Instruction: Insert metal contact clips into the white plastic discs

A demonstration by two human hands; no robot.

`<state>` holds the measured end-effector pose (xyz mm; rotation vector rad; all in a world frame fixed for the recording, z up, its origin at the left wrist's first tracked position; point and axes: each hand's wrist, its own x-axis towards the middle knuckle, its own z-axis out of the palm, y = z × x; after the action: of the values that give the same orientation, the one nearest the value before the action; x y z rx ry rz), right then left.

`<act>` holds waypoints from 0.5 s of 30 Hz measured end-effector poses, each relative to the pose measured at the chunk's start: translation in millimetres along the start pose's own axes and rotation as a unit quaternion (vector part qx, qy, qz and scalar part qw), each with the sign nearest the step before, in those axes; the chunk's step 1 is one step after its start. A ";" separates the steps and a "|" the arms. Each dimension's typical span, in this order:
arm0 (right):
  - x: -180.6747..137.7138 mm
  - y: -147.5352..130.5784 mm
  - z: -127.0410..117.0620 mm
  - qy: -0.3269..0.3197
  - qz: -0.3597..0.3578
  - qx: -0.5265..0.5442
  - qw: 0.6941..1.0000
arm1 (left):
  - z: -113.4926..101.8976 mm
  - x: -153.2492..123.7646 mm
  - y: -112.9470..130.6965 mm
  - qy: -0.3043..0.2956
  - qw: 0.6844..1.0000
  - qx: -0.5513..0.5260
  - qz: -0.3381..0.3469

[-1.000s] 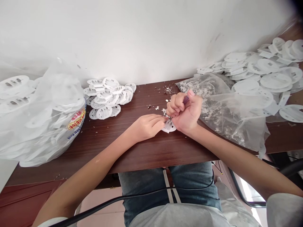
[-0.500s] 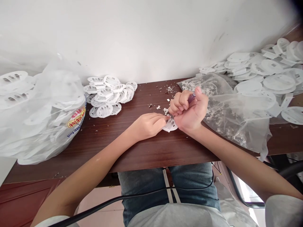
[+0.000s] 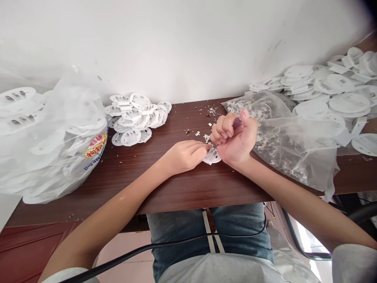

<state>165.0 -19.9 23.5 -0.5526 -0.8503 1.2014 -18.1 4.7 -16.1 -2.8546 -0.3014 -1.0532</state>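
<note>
A white oval plastic plate point(image 3: 212, 158) lies flat on the dark wooden table, partly covered by both hands. My left hand point(image 3: 191, 155) rests at its left side, fingers closed and tips pressed on the plate; whether they pinch a small part there is hidden. My right hand point(image 3: 235, 137) is wrapped round a tool with a purple handle point(image 3: 236, 123), its thumb side up. The handle's top shows above the fist, while the tool's lower end is mostly hidden near the plate. Small metal pieces point(image 3: 207, 138) lie just beyond the fingertips.
A pile of white oval plates point(image 3: 131, 136) sits left of centre. At the far left bulges a clear plastic bag point(image 3: 59, 157) full of plates. To the right lie a clear bag of small metal parts point(image 3: 282, 153) and heaped plates point(image 3: 347, 103). A black cable point(image 3: 176, 239) crosses my lap.
Both hands keep nearly the same place over the plate. My right fist has tilted very slightly, and the whole view has shifted a little.
</note>
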 end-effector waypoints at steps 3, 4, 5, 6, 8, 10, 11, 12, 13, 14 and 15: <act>-1.5 -0.2 1.5 0.017 0.010 -0.003 1.000 | 0.5 -0.9 -0.2 0.003 1.000 -0.014 -0.004; -2.1 -0.4 2.5 0.024 0.010 -0.007 1.000 | 0.7 -1.3 -0.4 0.001 1.000 -0.014 -0.005; -2.7 -0.6 3.5 0.030 0.007 -0.010 0.999 | 1.0 -1.9 -0.6 -0.003 1.000 -0.016 -0.006; -3.3 -0.8 4.6 0.033 0.003 -0.013 0.999 | 1.2 -2.5 -0.8 -0.006 1.000 -0.019 -0.010; -4.1 -1.0 6.4 0.035 -0.004 -0.021 0.999 | 1.7 -3.5 -1.1 -0.011 0.999 -0.028 -0.023; -4.5 -1.2 7.7 0.030 -0.010 -0.029 0.999 | 2.0 -4.2 -1.0 -0.010 0.999 -0.032 -0.031; -4.5 -1.5 8.1 0.026 -0.014 -0.030 0.999 | 2.0 -4.3 -0.8 -0.008 0.999 -0.032 -0.031; -4.5 -1.8 8.4 0.022 -0.018 -0.030 0.999 | 2.0 -4.2 -0.5 -0.005 0.999 -0.031 -0.030; -4.4 -2.4 8.5 0.020 -0.020 -0.027 0.999 | 1.8 -3.9 0.0 -0.001 0.999 -0.029 -0.028; -4.1 -3.0 8.4 0.019 -0.018 -0.025 0.999 | 1.6 -3.6 0.6 0.003 0.999 -0.025 -0.027; -3.7 -3.5 8.0 0.020 -0.012 -0.023 0.999 | 1.3 -3.1 1.2 0.005 1.000 -0.018 -0.024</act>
<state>160.1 -25.0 29.9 -0.5996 -0.8499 1.1485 -19.3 3.3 -19.1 -2.8867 -0.3566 -1.0928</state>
